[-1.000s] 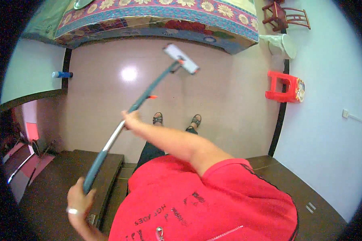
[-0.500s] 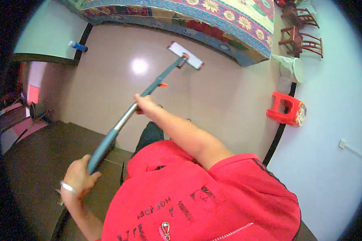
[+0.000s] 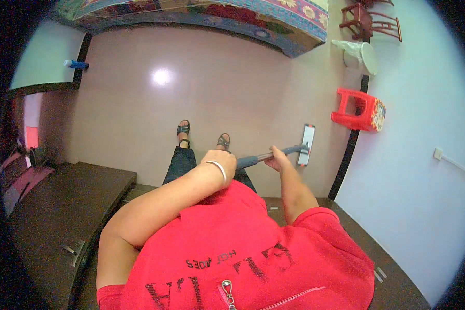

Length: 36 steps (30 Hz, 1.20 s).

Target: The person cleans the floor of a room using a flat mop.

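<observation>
One mop point(image 3: 294, 150), swung right; nearer red stool point(image 3: 367, 112)

Red stool point(image 3: 369, 111), white bin point(image 3: 355, 59) and reddish-brown chair point(image 3: 364, 22) line the right edge of the floor point(image 3: 243, 93); blue-and-white bottle point(image 3: 76, 64), left edge.

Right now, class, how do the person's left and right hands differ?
The left hand wears a pale wrist bangle; the right hand shows none. The left hand grips the mop pole close to the body; the right hand grips farther along, nearer the white mop head. Both hold the pole.
</observation>
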{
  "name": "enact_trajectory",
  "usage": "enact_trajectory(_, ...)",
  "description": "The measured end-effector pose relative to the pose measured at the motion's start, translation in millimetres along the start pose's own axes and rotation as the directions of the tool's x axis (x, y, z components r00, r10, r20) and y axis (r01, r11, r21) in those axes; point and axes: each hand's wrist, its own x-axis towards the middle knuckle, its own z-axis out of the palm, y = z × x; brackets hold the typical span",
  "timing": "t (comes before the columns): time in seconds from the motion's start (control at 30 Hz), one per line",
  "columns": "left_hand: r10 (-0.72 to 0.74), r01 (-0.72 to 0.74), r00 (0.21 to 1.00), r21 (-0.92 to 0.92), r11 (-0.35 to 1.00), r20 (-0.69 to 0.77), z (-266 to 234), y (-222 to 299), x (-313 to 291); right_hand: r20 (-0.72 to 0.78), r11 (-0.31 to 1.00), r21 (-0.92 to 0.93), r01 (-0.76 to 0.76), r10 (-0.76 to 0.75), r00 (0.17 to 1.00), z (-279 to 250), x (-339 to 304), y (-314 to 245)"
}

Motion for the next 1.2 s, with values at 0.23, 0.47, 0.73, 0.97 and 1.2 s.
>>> enact_trajectory(0.23,-0.063,0.047,0.995,0.205,0.978,0.075,-34,-29,-27,0.064,0.965,0.256,0.05,-0.069,0.996,42,9,70)
enact_trajectory(0.47,-0.319,0.355,0.923,0.155,0.922,-0.215,-50,-149,-210,0.275,0.996,-0.065,-0.056,0.072,0.959,269,-116,80)
enact_trajectory(0.73,-0.731,0.689,0.569,-0.267,0.674,-0.377,-27,-194,-401,0.669,0.972,-0.233,0.016,0.148,0.729,441,-213,130)
enact_trajectory(0.97,-0.67,0.629,0.668,-0.234,0.741,-0.326,-16,-208,-379,0.688,0.982,-0.177,0.072,0.071,0.723,429,-188,134)
enact_trajectory(1.2,-0.286,0.267,0.944,-0.132,0.955,-0.164,-37,-175,-211,0.477,0.991,0.066,0.115,-0.133,0.869,292,-87,64)
